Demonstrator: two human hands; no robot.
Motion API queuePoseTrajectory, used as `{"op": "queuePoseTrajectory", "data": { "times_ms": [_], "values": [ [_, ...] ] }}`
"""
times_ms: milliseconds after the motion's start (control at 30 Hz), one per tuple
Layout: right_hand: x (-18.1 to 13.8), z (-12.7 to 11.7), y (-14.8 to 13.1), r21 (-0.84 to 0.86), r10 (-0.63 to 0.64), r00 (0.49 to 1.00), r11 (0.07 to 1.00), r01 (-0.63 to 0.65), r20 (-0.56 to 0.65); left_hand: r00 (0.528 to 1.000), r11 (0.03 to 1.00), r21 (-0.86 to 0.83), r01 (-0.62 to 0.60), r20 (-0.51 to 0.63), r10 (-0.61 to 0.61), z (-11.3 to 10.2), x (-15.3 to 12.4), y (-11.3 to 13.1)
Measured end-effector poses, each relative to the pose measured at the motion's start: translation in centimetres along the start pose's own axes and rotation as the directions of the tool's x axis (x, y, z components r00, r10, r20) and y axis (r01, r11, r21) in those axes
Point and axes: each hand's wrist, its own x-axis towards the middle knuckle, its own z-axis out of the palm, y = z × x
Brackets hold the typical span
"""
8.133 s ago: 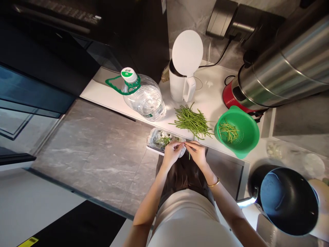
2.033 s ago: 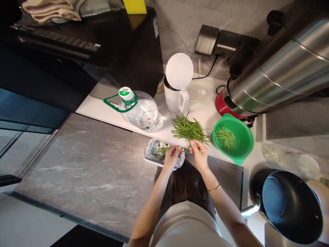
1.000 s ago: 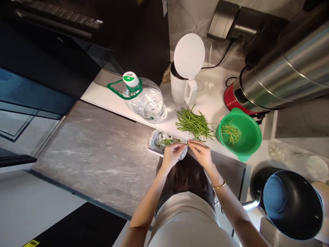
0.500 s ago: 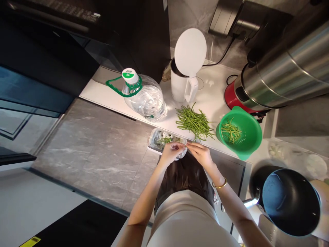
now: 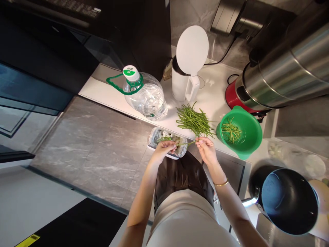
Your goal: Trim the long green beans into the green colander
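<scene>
A thin green vegetable stalk (image 5: 189,143) spans the gap between my two hands, above the edge of a lined trash bin (image 5: 183,150). My left hand (image 5: 163,151) is closed in a pinch at the stalk's left end, over the bin. At the other end, the fingers of my right hand (image 5: 207,149) pinch the stalk just off the counter edge. Beyond my hands a loose pile of green stalks (image 5: 193,119) lies on the counter. To its right, a green colander (image 5: 250,137) holds several short green pieces.
A white kettle (image 5: 179,85) with its lid up stands behind the pile. Left of it is a large water bottle (image 5: 147,96) with a green handle. A steel appliance with a red base (image 5: 231,93) stands behind the colander. A dark pan (image 5: 295,202) is at right.
My hands, close together before, have drawn apart sideways, and the stalk now shows stretched between them. The right hand has turned its fingers upward. The pile and colander look unchanged.
</scene>
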Motion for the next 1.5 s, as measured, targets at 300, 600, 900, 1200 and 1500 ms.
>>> {"op": "queuePoseTrajectory", "data": {
  "times_ms": [300,600,900,1200,1500],
  "values": [
    [0.8,-2.3,-1.4,0.069,-0.058,0.993,0.995,0.065,-0.099,0.870,0.890,0.456,0.017,-0.445,0.211,-7.6,3.4,-5.6],
    [-0.7,0.4,-0.8,-0.212,-0.078,0.996,0.974,0.085,0.040,0.884,0.833,0.542,-0.116,-0.325,0.335,-2.3,2.7,-4.2],
    [-1.1,0.1,-0.1,-0.636,-0.367,0.880,0.610,0.472,0.301,0.894,0.721,0.601,-0.345,-0.021,0.447,5.7,-1.2,1.1],
    [-1.3,-0.2,-0.3,-0.665,-0.354,0.803,0.451,0.595,0.478,0.937,0.761,0.586,-0.280,-0.005,0.349,5.4,-0.5,0.8],
    [-0.9,-1.5,-0.4,-0.382,-0.232,0.959,0.881,0.277,0.162,0.982,0.767,0.637,-0.081,-0.082,0.171,0.1,3.1,-1.9]
  ]
}}
